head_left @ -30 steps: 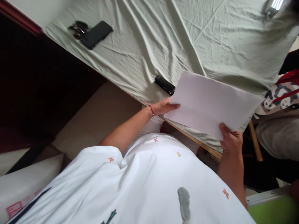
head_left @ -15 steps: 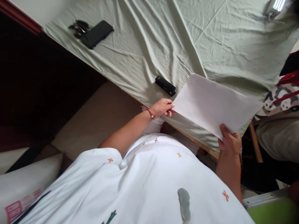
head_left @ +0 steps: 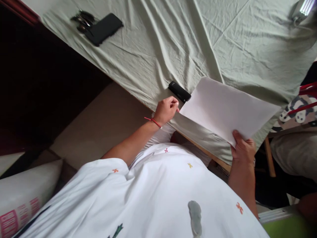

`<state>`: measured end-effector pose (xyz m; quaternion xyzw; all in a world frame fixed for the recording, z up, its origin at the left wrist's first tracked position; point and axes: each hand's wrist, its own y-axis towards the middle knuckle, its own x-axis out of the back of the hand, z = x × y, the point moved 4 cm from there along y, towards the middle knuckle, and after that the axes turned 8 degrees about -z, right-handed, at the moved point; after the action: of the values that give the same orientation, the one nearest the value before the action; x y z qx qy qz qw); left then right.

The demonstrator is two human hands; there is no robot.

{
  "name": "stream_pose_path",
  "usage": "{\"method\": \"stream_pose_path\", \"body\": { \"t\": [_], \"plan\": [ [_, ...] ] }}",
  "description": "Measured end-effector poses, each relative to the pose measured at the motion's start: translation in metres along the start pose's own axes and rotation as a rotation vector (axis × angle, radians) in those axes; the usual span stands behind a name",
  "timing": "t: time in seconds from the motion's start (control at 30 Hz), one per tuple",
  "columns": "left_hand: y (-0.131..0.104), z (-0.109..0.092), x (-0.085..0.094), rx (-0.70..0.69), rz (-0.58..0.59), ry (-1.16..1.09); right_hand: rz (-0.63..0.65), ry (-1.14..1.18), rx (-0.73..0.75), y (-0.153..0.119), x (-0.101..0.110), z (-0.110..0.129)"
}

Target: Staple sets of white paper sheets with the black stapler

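Near the front edge of a table spread with a pale green cloth, a white sheet of paper spans the space between the person's two hands, its visible face blank. The right hand grips its lower right part, thumb laid flat on top and the other fingers hidden beneath. At the opposite corner, the left hand has its fingers curled closed; whether they pinch the corner cannot be told. A red string bracelet circles that wrist.

Just beyond the left hand lies a black oblong object, its right end beside the sheet's left edge. Farther off toward the upper left, a flat black rectangular item rests next to a dark, shiny bunch of small things, too blurred to name. At the far right corner stands a white, lit device. Beyond the table's right side hangs panda-print fabric with red straps.
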<state>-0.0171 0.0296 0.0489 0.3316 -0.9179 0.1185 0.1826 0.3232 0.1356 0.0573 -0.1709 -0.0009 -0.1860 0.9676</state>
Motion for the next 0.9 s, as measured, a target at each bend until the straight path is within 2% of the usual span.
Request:
{"method": "stream_pose_path", "body": {
  "t": [0.13,0.2,0.3,0.43,0.6,0.9],
  "plan": [
    [0.006,-0.003,0.022,-0.259,-0.221,0.204,-0.001,0.002,0.02,0.001,-0.006,0.0],
    [0.011,-0.001,0.029,-0.38,-0.253,0.299,-0.014,0.006,0.036,0.002,-0.008,0.0],
    [0.018,0.009,0.029,-0.521,-0.173,0.407,-0.036,0.019,0.068,0.004,-0.009,-0.002],
    [0.019,0.024,0.019,-0.607,-0.064,0.508,-0.057,0.023,0.092,0.007,-0.009,-0.014],
    [0.014,0.026,0.007,-0.711,0.063,0.582,-0.094,0.007,0.124,0.007,-0.01,-0.031],
    [0.016,0.022,0.006,-0.698,0.124,0.514,-0.121,-0.01,0.145,0.005,-0.011,-0.035]
  ]
}}
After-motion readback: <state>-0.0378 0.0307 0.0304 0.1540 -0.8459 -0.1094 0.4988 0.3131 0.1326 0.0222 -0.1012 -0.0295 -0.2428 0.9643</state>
